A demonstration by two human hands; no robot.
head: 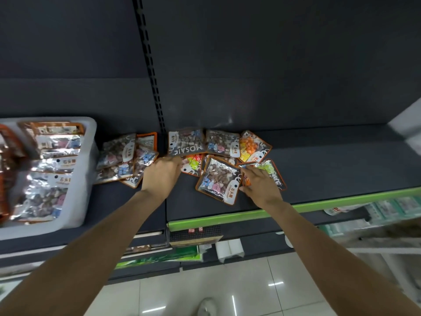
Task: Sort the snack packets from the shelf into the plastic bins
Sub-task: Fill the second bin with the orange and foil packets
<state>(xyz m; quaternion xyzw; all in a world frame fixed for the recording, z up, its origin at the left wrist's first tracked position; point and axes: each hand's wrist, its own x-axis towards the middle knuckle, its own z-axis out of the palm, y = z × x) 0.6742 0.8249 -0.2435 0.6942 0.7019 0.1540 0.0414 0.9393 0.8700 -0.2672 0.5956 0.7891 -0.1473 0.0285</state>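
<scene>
Several orange-edged candy packets lie scattered on the dark shelf [319,169]. My left hand [160,175] pinches the lower edge of a dark packet printed MOSAIC [185,142]. My right hand [259,183] grips a packet of green and orange candies [272,171] at the right of the pile. Between my hands lies a packet of brown candies [217,180]. A white plastic bin [78,179] at the left holds several packets of the same kind. A small heap of packets [123,160] lies just right of the bin.
The shelf has a green front strip [250,216] and a slotted black upright [150,71] at the back. A second white bin [407,126] shows at the right edge. Lower shelves with goods and a tiled floor lie below.
</scene>
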